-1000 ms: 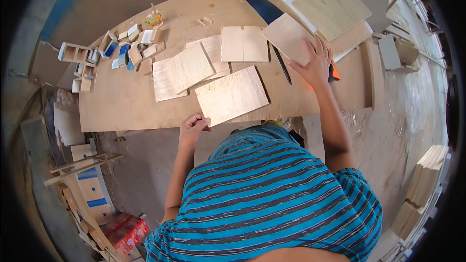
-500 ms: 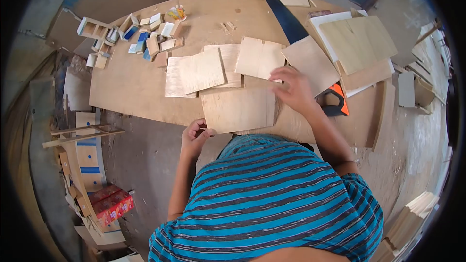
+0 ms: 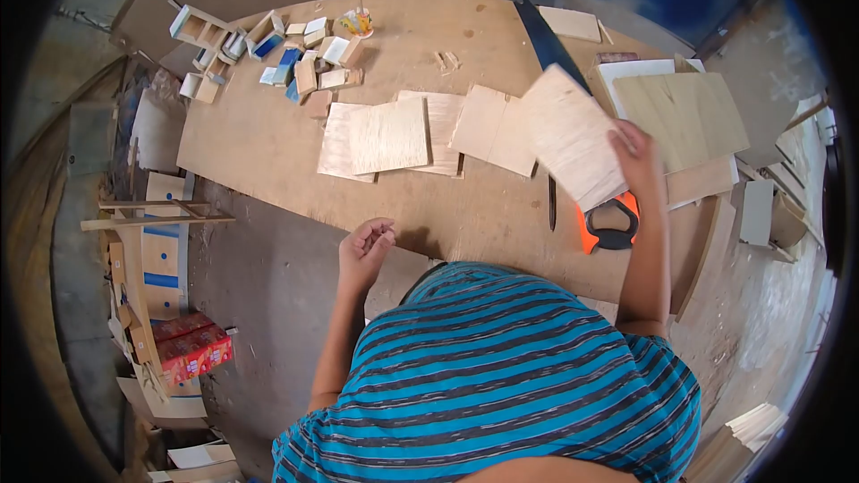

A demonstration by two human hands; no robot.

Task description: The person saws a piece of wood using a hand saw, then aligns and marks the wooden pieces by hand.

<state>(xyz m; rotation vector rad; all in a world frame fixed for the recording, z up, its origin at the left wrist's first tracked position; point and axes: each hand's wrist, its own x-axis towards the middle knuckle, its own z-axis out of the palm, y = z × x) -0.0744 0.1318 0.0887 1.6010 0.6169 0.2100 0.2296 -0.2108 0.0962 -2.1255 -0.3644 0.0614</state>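
Observation:
My right hand (image 3: 637, 150) grips the right edge of a thin wooden board (image 3: 575, 138), tilted over the saw. Below it shows the orange and black handle of the handsaw (image 3: 612, 231), whose dark blade (image 3: 542, 36) points to the far side. My left hand (image 3: 367, 246) is at the table's near edge, fingers curled together, with nothing visible in them. Several light boards lie in a row: one on top at the left (image 3: 389, 136), one partly under it (image 3: 440, 125), and another (image 3: 488, 128) beside the held board.
Small wooden blocks (image 3: 306, 74), some blue and white, lie at the table's far left by a colourful cup (image 3: 356, 22). Stacked panels (image 3: 684, 116) rest on the right of the table (image 3: 268, 161). A red box (image 3: 192, 346) is on the floor at the left.
The board that lay near my left hand is gone from the near edge; my left hand has let go. My right hand has moved right and now holds a board over the saw.

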